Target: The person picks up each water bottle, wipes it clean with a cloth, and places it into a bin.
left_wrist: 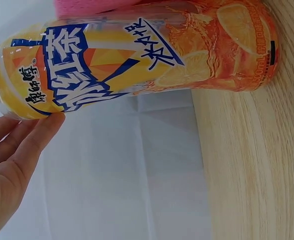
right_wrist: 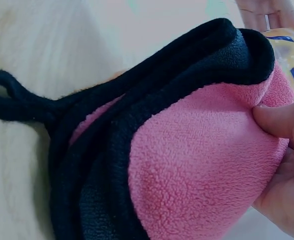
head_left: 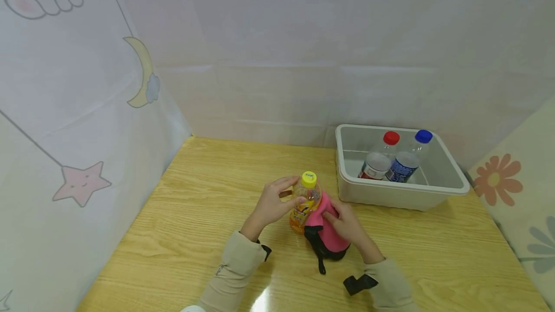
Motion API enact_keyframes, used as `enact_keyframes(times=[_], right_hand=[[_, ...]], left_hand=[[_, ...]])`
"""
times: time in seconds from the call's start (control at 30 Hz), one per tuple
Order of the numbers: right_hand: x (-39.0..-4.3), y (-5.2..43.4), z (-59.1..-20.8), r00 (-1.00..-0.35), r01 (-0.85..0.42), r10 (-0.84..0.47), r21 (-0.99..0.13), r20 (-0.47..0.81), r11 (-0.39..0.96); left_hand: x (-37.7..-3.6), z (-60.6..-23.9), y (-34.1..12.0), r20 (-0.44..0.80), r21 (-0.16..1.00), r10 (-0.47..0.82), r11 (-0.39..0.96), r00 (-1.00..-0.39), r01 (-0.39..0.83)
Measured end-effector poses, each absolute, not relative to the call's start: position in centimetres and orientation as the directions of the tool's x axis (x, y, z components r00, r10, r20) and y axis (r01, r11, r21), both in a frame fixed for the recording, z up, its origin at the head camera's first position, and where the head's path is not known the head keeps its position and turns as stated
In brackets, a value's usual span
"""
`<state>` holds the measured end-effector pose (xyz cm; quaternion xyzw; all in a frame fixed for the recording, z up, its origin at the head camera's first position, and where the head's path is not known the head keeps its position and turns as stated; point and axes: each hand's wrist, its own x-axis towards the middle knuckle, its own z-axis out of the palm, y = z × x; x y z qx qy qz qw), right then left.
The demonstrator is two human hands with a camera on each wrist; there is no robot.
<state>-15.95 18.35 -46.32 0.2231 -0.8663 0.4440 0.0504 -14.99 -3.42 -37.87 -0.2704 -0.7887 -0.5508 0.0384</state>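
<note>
An orange drink bottle point(head_left: 304, 202) with a yellow cap stands on the wooden table point(head_left: 195, 220). My left hand point(head_left: 273, 203) grips its upper part; its fingertips point(left_wrist: 34, 137) touch the label of the bottle point(left_wrist: 137, 57). My right hand point(head_left: 342, 220) pinches a pink cloth point(head_left: 323, 223) with black trim and presses it against the bottle's right side. In the right wrist view the cloth point(right_wrist: 197, 165) fills the frame, its black loop point(right_wrist: 17, 100) hanging toward the table, with my right hand point(right_wrist: 282, 150) pinching the fabric.
A grey plastic bin point(head_left: 438, 187) sits at the right back of the table and holds a red-capped bottle point(head_left: 381, 158) and a blue-capped bottle point(head_left: 409, 158). Fabric walls with printed moon, star and flowers close in the table on three sides.
</note>
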Motion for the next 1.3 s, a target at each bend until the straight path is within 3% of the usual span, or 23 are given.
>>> enact_keyframes(times=[0.47, 0.73, 1.03, 1.3], right_hand=[[-14.8, 20.3, -45.7, -0.906, -0.394, -0.364, -0.75, 0.217, 0.532], [-12.9, 23.8, -43.6, -0.834, -0.548, -0.441, -0.585, 0.331, 0.598], [-11.1, 26.9, -42.8, -0.837, -0.546, -0.495, -0.415, 0.234, 0.728], [-11.0, 26.7, -45.9, -0.858, -0.503, -0.505, -0.358, 0.095, 0.787]], left_hand=[[-15.1, -38.0, -3.5, 0.339, 0.863, 0.385, 0.236, -0.859, 0.446], [-15.1, -38.0, -3.6, 0.328, 0.865, 0.391, 0.241, -0.86, 0.44], [-15.0, -37.8, -3.5, 0.317, 0.867, 0.395, 0.247, -0.862, 0.432], [-15.5, -38.8, -3.4, 0.322, 0.865, 0.378, 0.254, -0.868, 0.432]])
